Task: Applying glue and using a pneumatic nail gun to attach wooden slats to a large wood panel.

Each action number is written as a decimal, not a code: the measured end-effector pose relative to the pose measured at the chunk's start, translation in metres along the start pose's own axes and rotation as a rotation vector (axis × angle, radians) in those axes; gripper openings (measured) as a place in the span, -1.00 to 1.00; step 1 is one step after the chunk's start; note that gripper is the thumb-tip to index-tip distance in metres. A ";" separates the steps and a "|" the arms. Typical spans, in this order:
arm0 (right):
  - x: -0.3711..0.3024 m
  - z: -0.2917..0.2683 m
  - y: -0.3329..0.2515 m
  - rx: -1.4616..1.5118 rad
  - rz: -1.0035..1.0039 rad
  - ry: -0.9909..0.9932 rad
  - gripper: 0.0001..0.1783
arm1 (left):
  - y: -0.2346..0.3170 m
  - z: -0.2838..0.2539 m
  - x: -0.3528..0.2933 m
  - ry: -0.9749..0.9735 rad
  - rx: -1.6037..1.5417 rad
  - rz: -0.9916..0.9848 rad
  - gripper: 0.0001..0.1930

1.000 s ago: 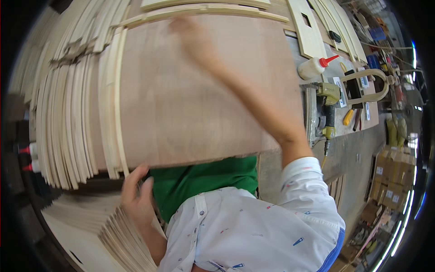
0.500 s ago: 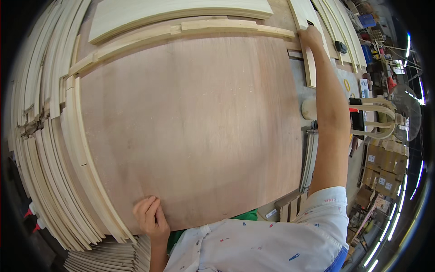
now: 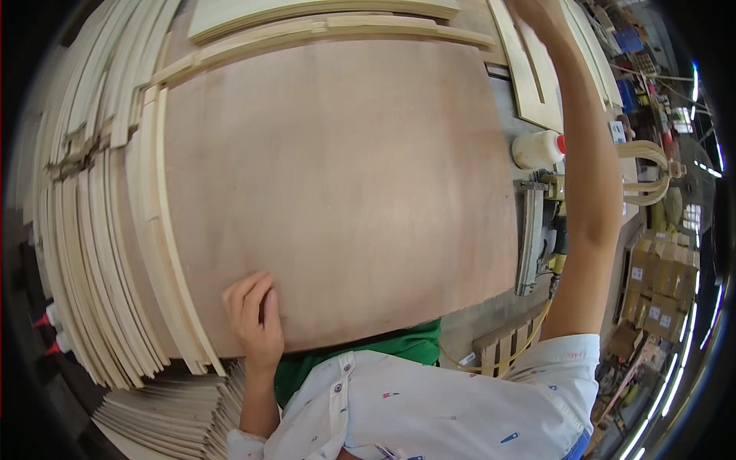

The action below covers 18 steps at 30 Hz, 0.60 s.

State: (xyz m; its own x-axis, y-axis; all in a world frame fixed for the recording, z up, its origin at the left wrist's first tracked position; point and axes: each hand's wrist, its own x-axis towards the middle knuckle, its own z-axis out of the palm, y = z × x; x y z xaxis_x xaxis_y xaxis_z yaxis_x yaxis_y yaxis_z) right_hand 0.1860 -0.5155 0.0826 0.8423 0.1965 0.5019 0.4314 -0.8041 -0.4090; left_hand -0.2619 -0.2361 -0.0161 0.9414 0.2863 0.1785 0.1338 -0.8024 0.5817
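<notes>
A large reddish-brown plywood sheet (image 3: 345, 192) lies flat in front of me. My left hand (image 3: 254, 310) rests on its near left part, fingers loosely bent and the thumb apart, holding nothing. My right arm stretches far forward past the sheet's right side. At the top edge, my right hand (image 3: 537, 17) is over pale wooden boards (image 3: 529, 88); its fingers are cut off and blurred, so what they touch is hidden. Narrow wooden strips (image 3: 322, 31) line the sheet's far edge, and further strips (image 3: 172, 230) run along its left edge.
Stacked wooden slats (image 3: 84, 261) fill the left side. Pale panels (image 3: 322, 11) lie at the back. A white bottle (image 3: 537, 149) with a red cap and a long metal tool (image 3: 529, 238) are beside the sheet on the right. Cardboard boxes (image 3: 659, 284) stand farther right.
My right hand has moved farther forward, toward the top edge. The view has shifted, uncovering the bottle and the metal tool by the right arm. My left hand stays on the sheet.
</notes>
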 end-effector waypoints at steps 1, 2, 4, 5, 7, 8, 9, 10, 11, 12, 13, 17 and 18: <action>-0.012 -0.005 -0.046 0.061 -0.015 -0.109 -0.67 | -0.007 -0.002 0.002 0.017 -0.100 -0.041 -0.74; -0.021 -0.039 -0.053 -0.003 -0.169 -0.154 -0.70 | -0.001 0.004 0.013 0.018 -0.247 -0.032 -0.71; -0.062 -0.018 -0.063 0.029 -0.432 -0.271 -0.68 | 0.005 0.002 0.034 0.055 -0.226 0.052 -0.66; -0.088 -0.005 -0.072 0.060 -0.544 -0.317 -0.59 | 0.004 0.001 0.045 0.106 -0.207 0.079 -0.64; -0.125 0.017 -0.094 -0.042 -0.577 -0.553 -0.44 | -0.003 -0.001 0.071 0.180 -0.168 0.126 -0.62; -0.141 0.030 -0.094 0.031 -0.601 -0.555 -0.48 | -0.005 -0.003 0.082 0.203 -0.157 0.150 -0.60; -0.152 0.041 -0.094 0.086 -0.612 -0.558 -0.51 | -0.008 0.000 0.093 0.225 -0.130 0.171 -0.61; -0.157 0.049 -0.103 0.108 -0.645 -0.564 -0.51 | -0.014 0.001 0.102 0.245 -0.094 0.187 -0.62; -0.160 0.052 -0.109 0.071 -0.548 -0.655 -0.48 | -0.022 0.004 0.110 0.264 -0.087 0.168 -0.62; -0.159 0.055 -0.115 0.033 -0.448 -0.741 -0.44 | -0.030 0.006 0.117 0.263 -0.010 0.207 -0.63; -0.155 0.058 -0.118 0.037 -0.470 -0.746 -0.44 | -0.037 0.008 0.125 0.258 0.063 0.246 -0.64; -0.141 0.062 -0.110 0.085 -0.383 -0.692 -0.48 | -0.052 0.019 0.160 0.226 0.103 0.273 -0.66; -0.139 0.064 -0.109 0.107 -0.345 -0.719 -0.47 | -0.055 0.023 0.167 0.226 0.117 0.300 -0.68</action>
State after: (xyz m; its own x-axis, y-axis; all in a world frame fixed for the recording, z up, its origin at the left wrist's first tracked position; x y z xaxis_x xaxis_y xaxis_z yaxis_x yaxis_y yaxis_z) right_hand 0.0429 -0.4194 0.0092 0.6422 0.7664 0.0149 0.7031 -0.5813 -0.4096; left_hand -0.1046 -0.1559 -0.0371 0.8538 0.1276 0.5047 -0.0905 -0.9184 0.3852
